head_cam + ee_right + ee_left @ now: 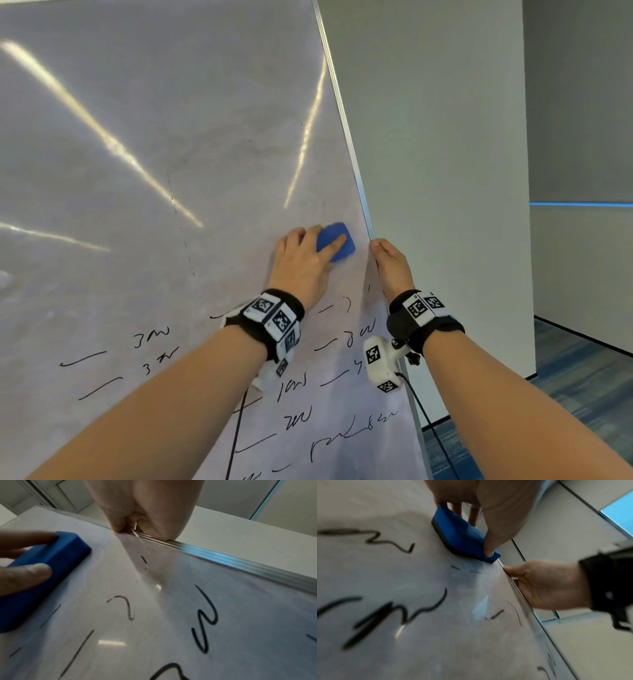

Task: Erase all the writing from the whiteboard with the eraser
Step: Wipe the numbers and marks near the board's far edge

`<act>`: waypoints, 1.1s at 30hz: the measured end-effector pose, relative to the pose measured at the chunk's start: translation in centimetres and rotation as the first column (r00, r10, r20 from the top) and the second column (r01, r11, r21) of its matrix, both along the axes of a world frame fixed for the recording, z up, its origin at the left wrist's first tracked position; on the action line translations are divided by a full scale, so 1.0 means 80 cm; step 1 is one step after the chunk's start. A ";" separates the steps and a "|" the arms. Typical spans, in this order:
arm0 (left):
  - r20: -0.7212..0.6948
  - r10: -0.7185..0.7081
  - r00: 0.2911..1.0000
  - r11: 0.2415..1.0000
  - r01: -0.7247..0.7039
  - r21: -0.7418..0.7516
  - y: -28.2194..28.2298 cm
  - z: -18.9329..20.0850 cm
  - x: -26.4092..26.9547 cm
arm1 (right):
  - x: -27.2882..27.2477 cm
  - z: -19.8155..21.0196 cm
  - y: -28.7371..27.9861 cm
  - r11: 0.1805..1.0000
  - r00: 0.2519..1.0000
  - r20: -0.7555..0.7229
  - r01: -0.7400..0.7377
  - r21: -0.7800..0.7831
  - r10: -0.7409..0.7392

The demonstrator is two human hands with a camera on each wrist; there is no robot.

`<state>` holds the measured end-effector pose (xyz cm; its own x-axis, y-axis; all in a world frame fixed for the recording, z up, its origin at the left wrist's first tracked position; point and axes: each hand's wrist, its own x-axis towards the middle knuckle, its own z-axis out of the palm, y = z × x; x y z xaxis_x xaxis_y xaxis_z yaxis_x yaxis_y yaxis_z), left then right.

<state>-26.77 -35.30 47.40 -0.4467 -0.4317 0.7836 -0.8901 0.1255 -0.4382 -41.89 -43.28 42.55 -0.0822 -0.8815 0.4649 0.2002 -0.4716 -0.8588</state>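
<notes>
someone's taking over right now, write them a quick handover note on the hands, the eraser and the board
Left hand grips the blue eraser, flat on the whiteboard near its right edge.
Right hand grips the board's metal frame, steadying it.
Done: the upper board is wiped, only faint smudges and specks.
Left: the black writing across the lower board, below both hands.

writing (294,419): cut by bottom edge, illegible | eraser (337,241): part-hidden under left hand (301,263)
</notes>
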 end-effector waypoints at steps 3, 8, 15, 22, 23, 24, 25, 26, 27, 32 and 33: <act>-0.063 0.020 0.998 0.999 -0.021 -0.026 -0.001 -0.006 0.000 | 0.000 -0.001 0.001 1.000 1.000 0.000 -0.001 -0.006 0.001; 0.183 -0.048 0.982 0.993 0.028 0.110 0.012 -0.089 0.004 | 0.001 0.002 0.007 0.999 0.999 -0.015 0.040 -0.022 -0.041; -0.052 0.029 0.998 0.999 -0.030 -0.011 0.009 -0.005 0.018 | 0.003 0.002 0.010 0.998 0.998 -0.007 0.058 -0.026 -0.058; 0.142 -0.047 0.989 0.994 0.032 0.104 0.021 -0.089 0.012 | 0.005 0.005 0.015 0.997 0.997 -0.002 0.076 -0.027 -0.076; 0.187 -0.047 0.981 0.991 0.022 0.131 0.023 -0.098 0.010 | 0.005 0.005 0.015 0.997 0.997 -0.002 0.074 -0.033 -0.075; 0.215 -0.037 0.976 0.990 0.007 0.141 0.023 -0.098 0.009 | 0.006 0.005 0.016 0.996 0.997 -0.009 0.078 -0.039 -0.078; 0.227 -0.020 0.974 0.991 -0.011 0.132 0.021 -0.090 0.008 | 0.006 0.004 0.015 0.995 0.996 -0.016 0.084 -0.044 -0.085; 0.212 0.004 0.977 0.994 -0.028 0.109 0.018 -0.076 0.007 | 0.006 0.004 0.014 0.995 0.996 -0.019 0.090 -0.045 -0.091; 0.170 0.026 0.985 0.996 -0.040 0.079 0.015 -0.060 0.005 | 0.006 0.004 0.012 0.995 0.995 -0.021 0.095 -0.041 -0.096; -0.003 0.104 0.995 0.992 -0.104 0.071 0.003 -0.021 -0.017 | 0.005 0.002 0.011 0.996 0.995 -0.047 0.081 -0.033 -0.083; 0.017 0.089 0.996 0.992 -0.091 0.088 0.003 -0.032 -0.022 | 0.006 0.001 0.010 0.996 0.995 -0.044 0.083 -0.038 -0.085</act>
